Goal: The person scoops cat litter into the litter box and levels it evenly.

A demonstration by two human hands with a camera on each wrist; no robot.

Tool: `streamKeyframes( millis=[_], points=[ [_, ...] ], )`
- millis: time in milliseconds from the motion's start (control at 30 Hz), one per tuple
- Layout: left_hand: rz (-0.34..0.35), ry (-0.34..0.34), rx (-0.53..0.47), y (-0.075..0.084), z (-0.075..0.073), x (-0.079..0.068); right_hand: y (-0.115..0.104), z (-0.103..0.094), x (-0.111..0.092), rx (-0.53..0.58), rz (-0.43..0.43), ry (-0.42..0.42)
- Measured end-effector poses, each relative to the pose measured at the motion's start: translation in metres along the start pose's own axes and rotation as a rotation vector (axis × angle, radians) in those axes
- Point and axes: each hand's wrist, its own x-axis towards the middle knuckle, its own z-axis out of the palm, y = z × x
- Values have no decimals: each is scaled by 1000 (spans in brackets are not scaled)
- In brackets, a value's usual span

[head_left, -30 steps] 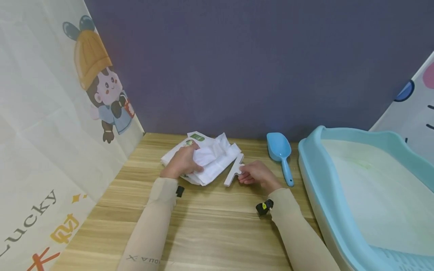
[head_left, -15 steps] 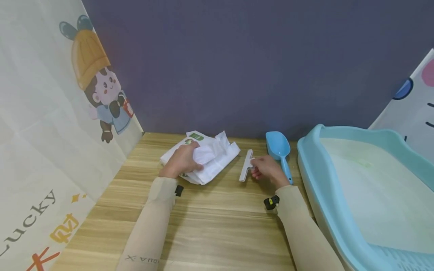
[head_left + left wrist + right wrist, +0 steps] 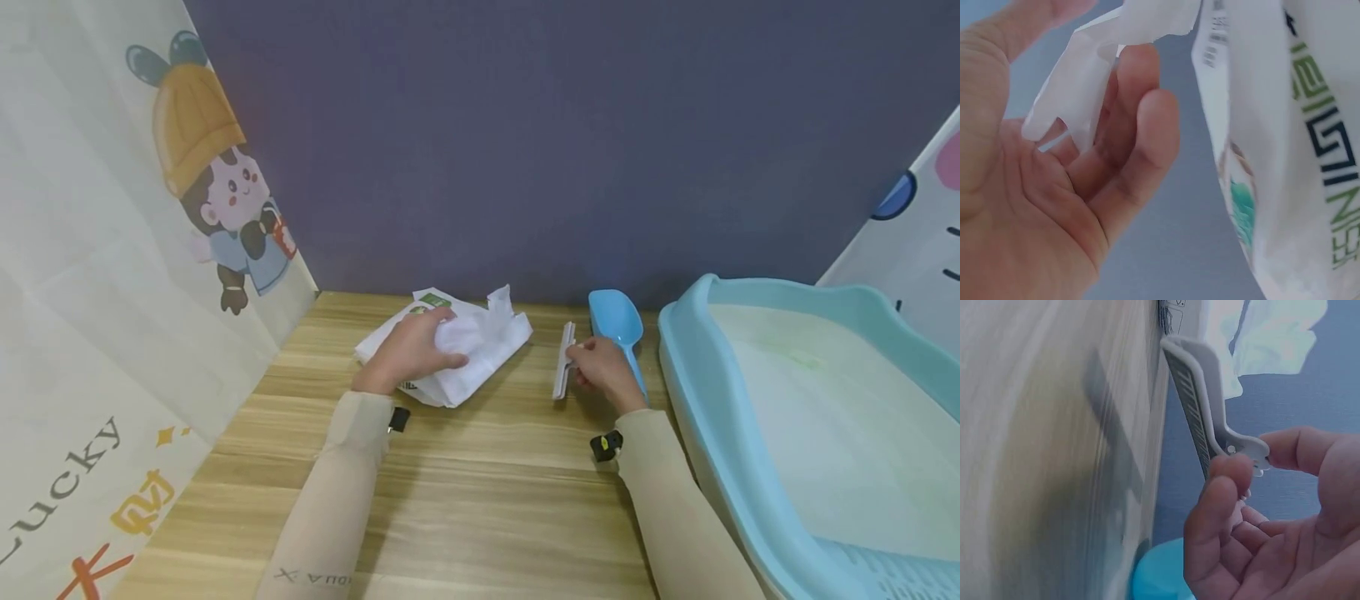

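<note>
A crumpled white plastic bag (image 3: 483,362) with green and dark print lies on the table, its torn top edge loose. My left hand (image 3: 408,350) is at the bag, thumb and fingers spread apart. In the left wrist view, a thin white flap (image 3: 1069,81) of the bag passes in front of the loosely bent fingers (image 3: 1159,131), and the thumb does not press on it. To the bag's right, my right hand (image 3: 606,371) pinches the handles of a white bag clip (image 3: 564,362). Ridged inner teeth (image 3: 1186,403) show in the right wrist view, the clip's long jaws slightly parted.
A blue scoop (image 3: 615,317) lies just behind the right hand, its handle partly hidden. On the right stands a large light-blue litter tray (image 3: 697,367) with pale contents. A dark wall panel (image 3: 525,150) closes off the back of the wooden table (image 3: 480,500).
My right hand has carried the clip rightward, away from the bag and towards the scoop, turning it more upright. My left thumb and fingers have spread and shifted slightly right on the bag.
</note>
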Motion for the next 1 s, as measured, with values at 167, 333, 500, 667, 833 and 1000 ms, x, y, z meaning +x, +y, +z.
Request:
streamKeyframes(
  millis=[167,333,500,667,833,1000],
  points=[
    [71,45,6,12,-1,-2,-2,-6,-4,-148,-35,39],
    [158,46,-50,24,-3,-5,-3,-8,-4,-181,-44,29],
    [236,25,-82,32,-2,-7,-3,-7,-4,-225,-47,51],
    [247,-56,-126,37,2,-9,-1,-9,-3,-262,-62,60],
    [256,-131,-148,41,4,-9,1,-12,-4,-244,-64,79],
    [259,-165,-184,44,7,-8,2,-15,-4,-257,-66,125]
  ],
)
